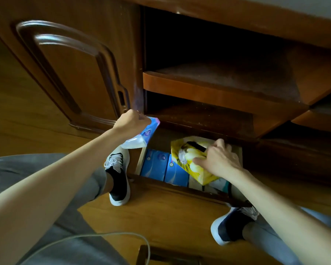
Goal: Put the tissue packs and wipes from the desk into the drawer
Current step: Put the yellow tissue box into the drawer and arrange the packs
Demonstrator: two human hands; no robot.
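Note:
The bottom drawer (180, 188) of the wooden desk stands pulled out near the floor. Two blue tissue packs (165, 168) lie side by side in its left part. My right hand (219, 159) grips a yellow pack (189, 159), tilted over the drawer's middle and right. My left hand (131, 122) holds a blue-and-white tissue pack (141, 136) in the air, above the drawer's left edge. Pale items show under the yellow pack; I cannot tell what they are.
Above the drawer are two open wooden shelves (218, 87), and a closed cabinet door (71, 73) is at the left. My two shoes (118, 175) rest on the wooden floor beside the drawer. A white cable (122, 235) crosses my lap.

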